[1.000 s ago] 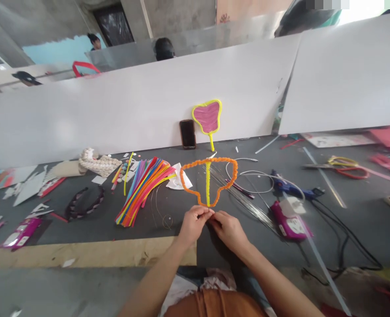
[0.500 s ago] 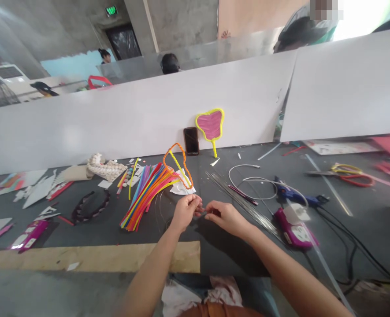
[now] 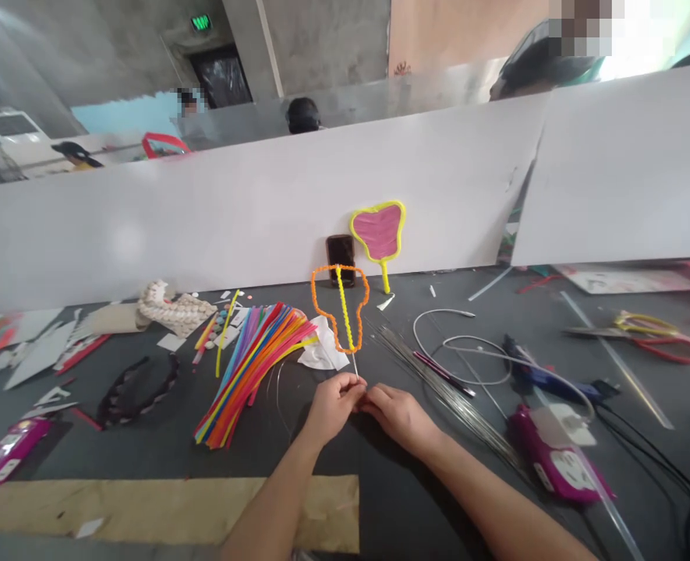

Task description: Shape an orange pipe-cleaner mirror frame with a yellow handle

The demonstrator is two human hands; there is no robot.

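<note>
1. Long, white upright panel (image 3: 204, 210): a pink, yellow-rimmed rounded shape (image 3: 378, 232) leans on it, probably for support.
2. Dark grey, flat surface (image 3: 403, 499): the bundle of multicoloured fuzzy strips (image 3: 248, 374) lies left of the hands, seemingly within reach.
3. Orange, wavy wire-like frame (image 3: 314, 294) with yellow centre strip: raised beyond the hands on its thin stem (image 3: 355, 366).
4. Left hand (image 3: 331, 405) pinches the stem low, likely keeping the frame unobstructed; right hand (image 3: 400, 414) meets it, fingertips together, grip unclear.

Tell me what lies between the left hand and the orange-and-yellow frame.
A thin stem runs from the left hand to the orange-and-yellow frame, in the head view.
</note>
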